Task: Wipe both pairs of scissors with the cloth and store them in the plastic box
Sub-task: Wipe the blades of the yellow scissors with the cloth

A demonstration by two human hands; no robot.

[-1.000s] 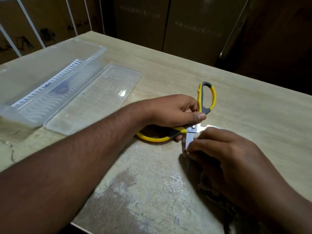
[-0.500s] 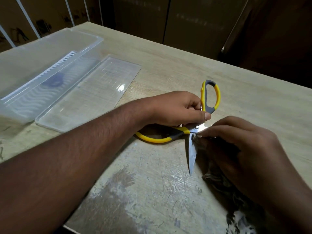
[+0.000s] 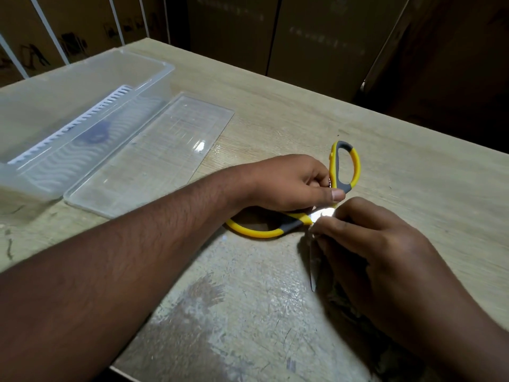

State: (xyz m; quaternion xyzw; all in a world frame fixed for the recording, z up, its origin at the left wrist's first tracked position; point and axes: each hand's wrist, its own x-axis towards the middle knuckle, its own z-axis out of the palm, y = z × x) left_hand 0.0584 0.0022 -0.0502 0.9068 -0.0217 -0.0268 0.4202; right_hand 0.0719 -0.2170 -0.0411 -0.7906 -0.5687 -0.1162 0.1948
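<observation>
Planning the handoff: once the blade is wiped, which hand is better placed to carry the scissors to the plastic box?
Left. The left hand already grips the scissors at the handles, and the plastic box lies on its side. The right hand holds the cloth.

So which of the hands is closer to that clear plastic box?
The left. The left hand grips the yellow scissors at the handles, on the side toward the plastic box. The right hand is farther off, over the blade with the cloth.

Box (image 3: 154,78) and lid (image 3: 154,150) are parked far left; bare surface (image 3: 275,106) is left open between them and the scissors (image 3: 344,166).
</observation>
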